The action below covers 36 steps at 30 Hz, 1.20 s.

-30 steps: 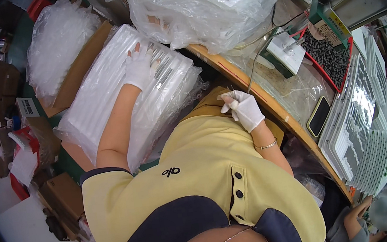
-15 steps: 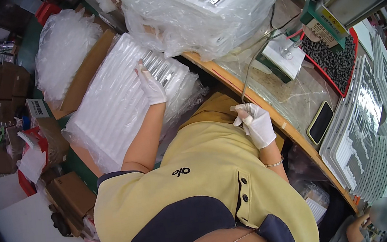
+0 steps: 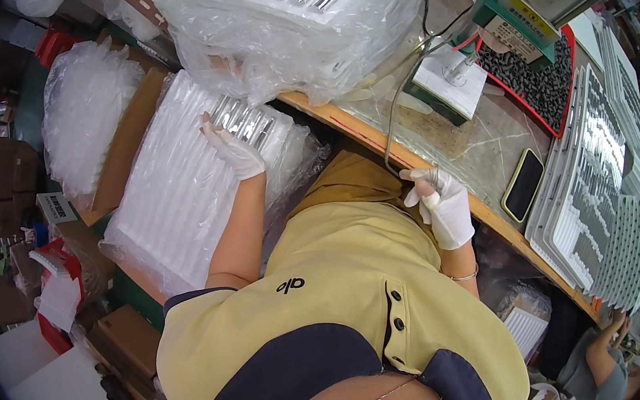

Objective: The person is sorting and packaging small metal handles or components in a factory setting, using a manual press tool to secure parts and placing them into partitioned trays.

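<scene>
My left hand (image 3: pixel 236 153), in a white glove with bare fingertips, lies with its fingers stretched out over a white ridged tray (image 3: pixel 166 183) wrapped in clear plastic. Beside its fingers, a row of shiny silver tubes (image 3: pixel 244 119) shows at the tray's far end. My right hand (image 3: pixel 445 208), gloved the same way, is at the wooden edge of the workbench (image 3: pixel 490 219). Its fingers are curled together; whatever they hold, if anything, I cannot make out. A thin cable (image 3: pixel 388 140) hangs over the bench edge close to those fingertips.
Another plastic-wrapped stack of silver tubes (image 3: pixel 294 51) stands on the bench. A bench machine (image 3: pixel 514 24), a white-topped block (image 3: pixel 450 84), a red bin of dark small parts (image 3: pixel 534 86), a phone (image 3: pixel 523 185) and perforated panels (image 3: pixel 581 176) lie right. A cardboard box (image 3: pixel 124 136) holds clear bags at left.
The whole view has shifted a little to the left. My right hand has moved slightly right along the bench edge, its fingers still curled. My left hand stays over the tray.
</scene>
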### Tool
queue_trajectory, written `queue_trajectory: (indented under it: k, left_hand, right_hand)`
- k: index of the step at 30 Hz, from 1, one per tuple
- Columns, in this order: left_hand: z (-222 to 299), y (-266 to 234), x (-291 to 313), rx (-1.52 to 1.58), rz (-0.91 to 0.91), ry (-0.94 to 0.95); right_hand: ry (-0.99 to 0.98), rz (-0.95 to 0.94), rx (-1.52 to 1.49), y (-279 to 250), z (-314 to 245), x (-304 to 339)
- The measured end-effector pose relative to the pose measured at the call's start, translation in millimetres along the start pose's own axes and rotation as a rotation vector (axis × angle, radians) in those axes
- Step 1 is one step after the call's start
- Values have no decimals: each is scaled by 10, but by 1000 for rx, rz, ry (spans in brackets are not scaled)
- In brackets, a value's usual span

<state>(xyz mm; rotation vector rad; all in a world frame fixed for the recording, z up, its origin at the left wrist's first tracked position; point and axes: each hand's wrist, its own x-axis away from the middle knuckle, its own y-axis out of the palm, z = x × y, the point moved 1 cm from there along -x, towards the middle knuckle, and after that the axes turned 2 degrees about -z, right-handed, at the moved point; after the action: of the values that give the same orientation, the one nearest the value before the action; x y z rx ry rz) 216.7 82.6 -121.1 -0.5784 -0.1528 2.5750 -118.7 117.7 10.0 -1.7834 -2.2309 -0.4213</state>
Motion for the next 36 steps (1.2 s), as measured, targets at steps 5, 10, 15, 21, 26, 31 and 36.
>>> queue_trajectory:
  k: [5,10,15,21,26,31,36]
  left_hand:
    - [-161,27,-62,17,13,28]
    - [-169,26,-90,88,33,0]
    - [213,19,-45,-168,125,286]
    - [1986,563,562,182,-1054,742]
    - [2213,1905,753,-74,-920,659]
    - [2365,2064,742,-107,-1083,569]
    - [2399,1523,828,160,-1596,297]
  right_hand:
    - [-42,55,143,-140,-57,40]
    - [-24,120,129,-295,-42,69]
    - [-45,219,95,-502,22,173]
    - [-150,372,-39,-716,15,121]
    - [-275,441,7,-736,-158,41]
    - [-326,491,1,-832,-255,-74]
    - [-508,281,3,-776,-524,-228]
